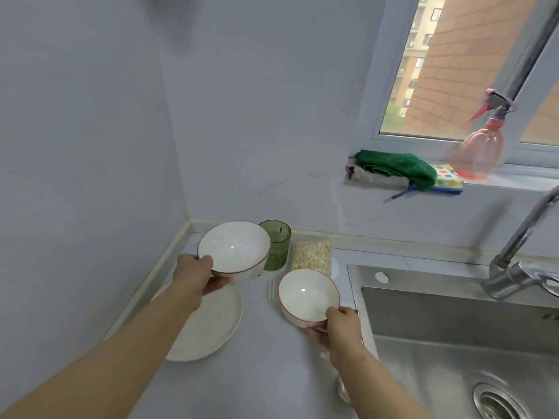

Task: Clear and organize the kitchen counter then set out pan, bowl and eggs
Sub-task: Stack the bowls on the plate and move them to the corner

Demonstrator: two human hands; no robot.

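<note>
White glazed ware fills both my hands. My left hand (196, 276) pinches the dark-rimmed bowl (236, 246) at its near edge, thumb over the lip and fingers curled beneath, and holds it tipped towards me above the far end of the plate (211, 328). My right hand (338, 325) grips the red-rimmed bowl (305, 294) the same way, thumb on the near lip and fingers under the base; I cannot tell whether its foot touches the counter (266, 358) or hangs just over it. The relation that matters is between the two bowls. The bigger one sits further back and to the left, the smaller one nearer me and to the right, with a clear gap between their rims. If they are to nest, I judge the small bowl should travel left and away into the large one. If they are bound for washing, my right hand is nearer, since the sink (438, 306) lies just beside it. The green glass (278, 246) stands close behind the big bowl, with the bag of oats (311, 255) next to it, so I'd watch both.
</note>
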